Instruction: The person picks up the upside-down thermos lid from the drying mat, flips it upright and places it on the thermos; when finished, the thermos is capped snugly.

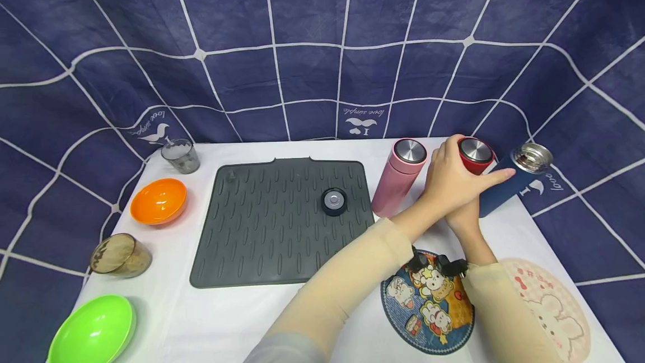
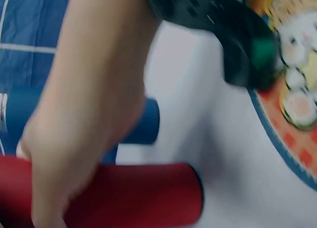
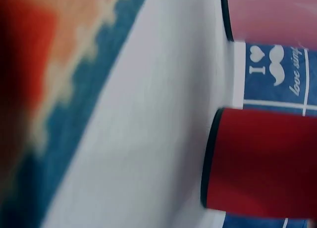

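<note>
Both hands are at a red thermos with a silver-topped lid, which stands at the right back. My left hand grips it near the lid, fingers over its left side and thumb stretched out to the right. Lower down, my right hand holds the body, partly hidden behind the left; the left wrist view shows this right hand wrapped around the red thermos. Right beside it leans a blue thermos, its steel mouth uncovered. A pink thermos with its lid on is to the left.
A dark round lid lies on the grey drying mat. Along the left are a clear glass, an orange bowl, a brown glass and a green bowl. Nearer are a cartoon placemat and a pink rabbit placemat.
</note>
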`<state>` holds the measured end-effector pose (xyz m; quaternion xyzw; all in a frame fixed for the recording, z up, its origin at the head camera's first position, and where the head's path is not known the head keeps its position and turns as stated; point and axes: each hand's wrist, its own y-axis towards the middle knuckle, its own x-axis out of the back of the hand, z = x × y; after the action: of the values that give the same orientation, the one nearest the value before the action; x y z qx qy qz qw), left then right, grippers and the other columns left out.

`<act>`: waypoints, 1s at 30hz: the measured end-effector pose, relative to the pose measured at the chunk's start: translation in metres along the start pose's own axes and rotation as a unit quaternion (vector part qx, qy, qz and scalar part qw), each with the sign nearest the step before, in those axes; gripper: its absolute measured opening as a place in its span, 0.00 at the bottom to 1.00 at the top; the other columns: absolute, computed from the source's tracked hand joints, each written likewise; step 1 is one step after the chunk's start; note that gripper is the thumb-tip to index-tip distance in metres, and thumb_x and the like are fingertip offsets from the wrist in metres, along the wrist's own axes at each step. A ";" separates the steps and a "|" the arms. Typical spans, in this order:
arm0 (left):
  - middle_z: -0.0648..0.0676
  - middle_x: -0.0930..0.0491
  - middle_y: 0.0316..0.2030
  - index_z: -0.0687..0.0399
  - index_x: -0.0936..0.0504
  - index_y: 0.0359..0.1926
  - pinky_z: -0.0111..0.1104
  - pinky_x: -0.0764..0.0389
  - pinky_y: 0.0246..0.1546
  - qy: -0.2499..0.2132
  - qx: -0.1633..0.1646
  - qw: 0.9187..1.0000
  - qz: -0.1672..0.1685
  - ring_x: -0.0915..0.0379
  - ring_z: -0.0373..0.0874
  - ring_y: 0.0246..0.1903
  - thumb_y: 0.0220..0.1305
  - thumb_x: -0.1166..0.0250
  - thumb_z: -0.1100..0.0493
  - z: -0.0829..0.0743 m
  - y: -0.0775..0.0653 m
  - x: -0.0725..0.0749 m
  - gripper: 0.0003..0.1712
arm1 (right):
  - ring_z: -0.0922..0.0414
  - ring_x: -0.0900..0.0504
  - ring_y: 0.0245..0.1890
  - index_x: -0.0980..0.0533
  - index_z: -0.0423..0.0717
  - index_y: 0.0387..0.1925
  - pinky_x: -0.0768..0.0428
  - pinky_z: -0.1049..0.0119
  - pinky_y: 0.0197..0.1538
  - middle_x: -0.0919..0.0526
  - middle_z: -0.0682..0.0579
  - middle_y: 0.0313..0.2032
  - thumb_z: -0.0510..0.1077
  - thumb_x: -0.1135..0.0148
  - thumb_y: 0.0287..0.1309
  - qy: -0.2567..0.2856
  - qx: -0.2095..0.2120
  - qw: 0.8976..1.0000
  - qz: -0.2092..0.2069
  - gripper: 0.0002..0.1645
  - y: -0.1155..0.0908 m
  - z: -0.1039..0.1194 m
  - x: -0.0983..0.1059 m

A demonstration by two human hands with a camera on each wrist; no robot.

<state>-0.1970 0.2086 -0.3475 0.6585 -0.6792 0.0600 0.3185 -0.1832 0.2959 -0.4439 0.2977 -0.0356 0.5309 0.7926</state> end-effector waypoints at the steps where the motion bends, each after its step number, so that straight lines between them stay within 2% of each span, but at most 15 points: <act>1: 0.37 0.29 0.46 0.38 0.37 0.59 0.20 0.30 0.43 0.009 0.017 1.000 -0.009 0.32 0.30 0.48 0.36 0.31 0.25 -0.003 -0.001 -0.002 0.50 | 0.77 0.34 0.46 0.37 0.30 0.58 0.41 0.82 0.54 0.33 0.77 0.42 0.32 0.34 0.44 0.000 0.004 1.000 -0.009 0.37 -0.001 0.005 0.000; 2: 0.37 0.29 0.45 0.37 0.37 0.58 0.21 0.30 0.42 0.020 0.027 0.999 -0.018 0.32 0.30 0.47 0.33 0.31 0.24 -0.005 -0.001 -0.005 0.51 | 0.77 0.34 0.46 0.37 0.29 0.58 0.41 0.82 0.55 0.33 0.77 0.42 0.31 0.34 0.42 0.009 0.005 1.000 -0.017 0.39 -0.002 0.005 -0.001; 4: 0.36 0.28 0.43 0.34 0.36 0.57 0.21 0.30 0.38 0.037 0.043 0.998 -0.036 0.30 0.29 0.45 0.31 0.30 0.23 -0.006 0.000 -0.008 0.50 | 0.75 0.33 0.49 0.38 0.30 0.60 0.41 0.80 0.58 0.29 0.70 0.46 0.32 0.32 0.40 0.005 0.006 0.999 -0.036 0.42 -0.002 0.006 -0.002; 7: 0.36 0.24 0.42 0.35 0.31 0.54 0.19 0.31 0.34 0.037 0.034 0.998 -0.045 0.27 0.28 0.42 0.35 0.28 0.28 -0.003 0.003 -0.008 0.44 | 0.64 0.31 0.55 0.40 0.34 0.63 0.39 0.76 0.61 0.27 0.51 0.54 0.33 0.30 0.40 0.005 0.010 0.999 -0.042 0.46 -0.001 0.007 -0.003; 9: 0.35 0.22 0.41 0.36 0.29 0.53 0.17 0.31 0.33 0.028 0.020 0.999 -0.035 0.26 0.27 0.39 0.37 0.27 0.32 0.000 0.006 -0.007 0.40 | 0.62 0.32 0.58 0.41 0.38 0.65 0.39 0.75 0.61 0.29 0.44 0.57 0.35 0.31 0.43 -0.009 0.005 0.999 -0.032 0.46 0.001 0.001 -0.001; 11: 0.35 0.22 0.40 0.37 0.28 0.52 0.15 0.31 0.33 0.010 0.006 1.000 -0.010 0.26 0.26 0.38 0.39 0.27 0.36 0.002 0.008 -0.004 0.37 | 0.65 0.32 0.57 0.40 0.42 0.64 0.38 0.77 0.59 0.27 0.51 0.55 0.36 0.32 0.46 -0.005 -0.009 1.000 -0.010 0.43 0.003 0.000 0.003; 15: 0.33 0.21 0.39 0.35 0.27 0.52 0.14 0.32 0.33 -0.033 0.006 0.998 0.048 0.27 0.25 0.36 0.38 0.24 0.40 0.003 0.012 0.002 0.37 | 0.73 0.29 0.44 0.34 0.52 0.56 0.32 0.81 0.46 0.26 0.69 0.43 0.37 0.33 0.49 0.014 -0.069 0.996 0.057 0.32 0.006 0.000 0.015; 18: 0.33 0.22 0.38 0.35 0.28 0.52 0.13 0.33 0.34 -0.048 0.008 0.996 0.068 0.28 0.24 0.36 0.38 0.24 0.42 0.004 0.010 0.003 0.36 | 0.72 0.27 0.36 0.30 0.54 0.48 0.30 0.80 0.37 0.24 0.72 0.35 0.34 0.32 0.49 0.044 -0.091 0.990 0.099 0.26 0.005 0.006 0.021; 21: 0.33 0.23 0.39 0.36 0.29 0.52 0.13 0.33 0.35 -0.056 0.004 0.997 0.045 0.28 0.24 0.37 0.39 0.24 0.43 0.005 0.006 0.000 0.36 | 0.72 0.27 0.39 0.30 0.52 0.51 0.30 0.80 0.41 0.25 0.72 0.38 0.34 0.34 0.50 0.061 -0.081 0.991 0.093 0.26 0.001 0.017 0.021; 24: 0.35 0.24 0.42 0.37 0.30 0.53 0.14 0.32 0.37 -0.054 0.003 0.998 -0.013 0.28 0.24 0.41 0.40 0.25 0.41 0.003 0.000 -0.006 0.37 | 0.73 0.31 0.45 0.33 0.48 0.57 0.35 0.83 0.48 0.29 0.73 0.43 0.34 0.34 0.48 0.037 -0.066 0.996 0.049 0.33 -0.005 0.020 0.014; 27: 0.37 0.24 0.44 0.37 0.31 0.53 0.16 0.30 0.41 -0.045 0.007 0.997 -0.063 0.27 0.27 0.45 0.42 0.26 0.39 0.000 -0.006 -0.011 0.37 | 0.75 0.34 0.49 0.39 0.42 0.63 0.38 0.83 0.53 0.33 0.74 0.47 0.30 0.35 0.46 0.063 -0.063 0.996 0.009 0.40 -0.010 0.019 0.006; 30: 0.36 0.24 0.43 0.35 0.30 0.52 0.18 0.29 0.38 -0.029 0.015 0.996 -0.078 0.26 0.27 0.44 0.42 0.28 0.37 -0.001 -0.007 -0.010 0.35 | 0.75 0.34 0.50 0.39 0.38 0.62 0.39 0.82 0.54 0.32 0.71 0.48 0.29 0.34 0.43 0.064 -0.046 0.997 -0.013 0.42 -0.012 0.015 0.000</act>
<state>-0.1910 0.2171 -0.3544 0.7158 -0.6334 0.0263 0.2927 -0.1694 0.2851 -0.4371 0.2268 -0.0048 0.5368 0.8126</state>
